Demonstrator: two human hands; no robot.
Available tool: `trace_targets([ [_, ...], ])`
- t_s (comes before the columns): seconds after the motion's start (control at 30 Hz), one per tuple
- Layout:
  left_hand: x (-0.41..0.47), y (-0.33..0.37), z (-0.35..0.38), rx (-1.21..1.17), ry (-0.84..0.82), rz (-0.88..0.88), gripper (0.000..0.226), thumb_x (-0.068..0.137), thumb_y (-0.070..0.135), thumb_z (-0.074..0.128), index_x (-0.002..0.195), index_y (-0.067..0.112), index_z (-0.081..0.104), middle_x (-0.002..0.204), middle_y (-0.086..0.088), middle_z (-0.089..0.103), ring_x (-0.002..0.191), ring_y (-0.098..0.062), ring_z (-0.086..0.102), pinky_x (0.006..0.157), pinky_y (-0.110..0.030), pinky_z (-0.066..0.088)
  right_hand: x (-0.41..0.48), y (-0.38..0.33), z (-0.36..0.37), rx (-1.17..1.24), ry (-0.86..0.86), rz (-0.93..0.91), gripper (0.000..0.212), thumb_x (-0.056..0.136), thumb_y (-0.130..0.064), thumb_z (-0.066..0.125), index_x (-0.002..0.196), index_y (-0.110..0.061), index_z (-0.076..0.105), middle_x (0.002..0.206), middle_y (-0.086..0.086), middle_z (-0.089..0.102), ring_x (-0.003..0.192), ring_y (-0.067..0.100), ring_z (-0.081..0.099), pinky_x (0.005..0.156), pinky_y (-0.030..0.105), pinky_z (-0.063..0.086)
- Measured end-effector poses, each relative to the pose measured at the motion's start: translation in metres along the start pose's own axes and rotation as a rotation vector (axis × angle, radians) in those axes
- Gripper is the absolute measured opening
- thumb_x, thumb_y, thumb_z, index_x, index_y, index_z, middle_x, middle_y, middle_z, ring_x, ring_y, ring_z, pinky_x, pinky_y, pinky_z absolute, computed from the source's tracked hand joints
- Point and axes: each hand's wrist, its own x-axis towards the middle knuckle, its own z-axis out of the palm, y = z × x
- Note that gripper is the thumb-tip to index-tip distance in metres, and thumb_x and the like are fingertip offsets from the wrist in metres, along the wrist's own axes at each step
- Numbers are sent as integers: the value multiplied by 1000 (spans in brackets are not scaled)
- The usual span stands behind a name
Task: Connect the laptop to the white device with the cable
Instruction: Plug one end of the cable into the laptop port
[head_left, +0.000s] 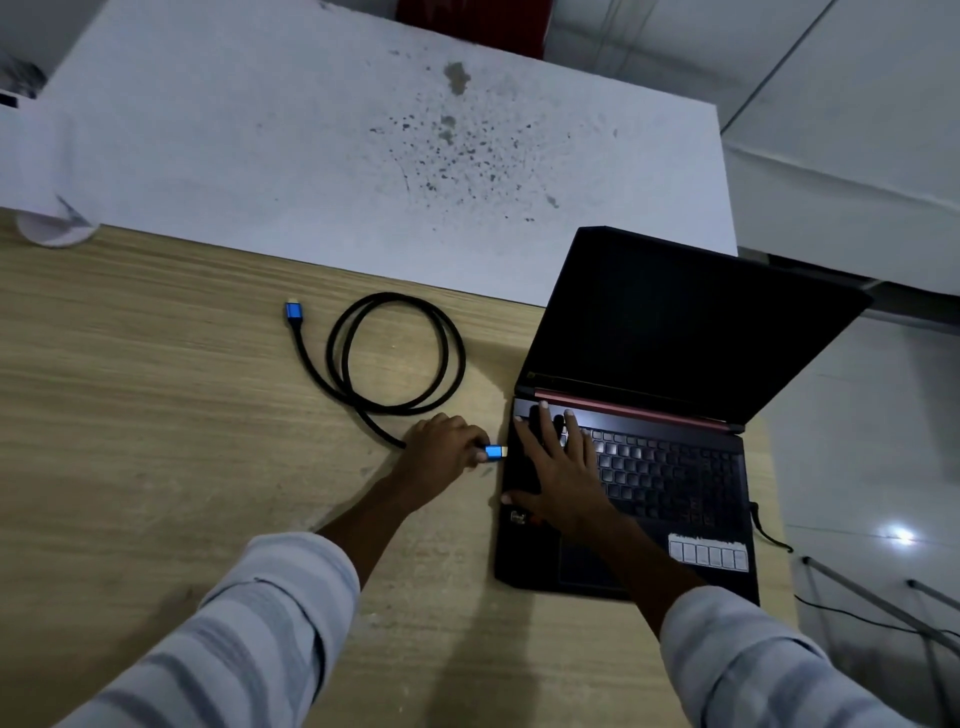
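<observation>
An open black laptop (670, 364) with a dark screen stands on the right part of the wooden table (156, 415). My right hand (558, 467) lies flat, fingers spread, on the left side of its keyboard. My left hand (441, 447) grips one blue-shelled plug (496, 452) of a black braided cable (395, 353), its metal tip right at the laptop's left edge. The cable loops on the table behind my hand, and its other blue plug (293, 312) lies free to the left. A white object (52, 228) shows at the table's far left edge, only partly in view.
A white stained wall panel (363, 145) runs along the table's far edge. A thin black wire (769, 530) leaves the laptop's right side and drops past the table edge. Metal legs (883, 608) stand on the tiled floor at the right.
</observation>
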Motion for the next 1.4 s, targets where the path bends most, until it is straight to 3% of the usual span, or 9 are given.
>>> trace_targets([
  [0.63, 13, 2, -11, -12, -135, 38, 24, 89, 29, 61, 112, 24, 67, 106, -6, 61, 98, -25, 58, 83, -39, 46, 1, -4, 0, 4, -19, 6, 104, 80, -63, 59, 152, -28, -7, 159, 10, -21, 135, 37, -32, 105, 53, -16],
  [0.83, 9, 5, -6, -27, -118, 78, 32, 83, 17, 67, 115, 13, 62, 109, -9, 61, 103, -25, 55, 84, -40, 46, 1, -4, 1, 1, -9, 5, 103, 79, -64, 59, 152, -27, -4, 160, 11, -18, 142, 43, -22, 106, 54, -14],
  [1.17, 7, -4, 3, 133, 32, 238, 22, 79, 15, 72, 100, 12, 69, 89, -10, 67, 80, -30, 60, 62, -39, 50, 2, -3, 5, 35, 2, -4, 104, 80, -62, 60, 152, -28, -6, 160, 10, -19, 134, 33, -32, 108, 53, -14],
  [1.4, 6, -2, 4, 140, 82, 261, 24, 72, 11, 78, 95, 15, 73, 84, -4, 65, 71, -22, 60, 56, -33, 47, 3, -2, 5, 30, -10, 1, 104, 79, -63, 61, 152, -27, -5, 160, 11, -19, 142, 42, -23, 110, 56, -11],
])
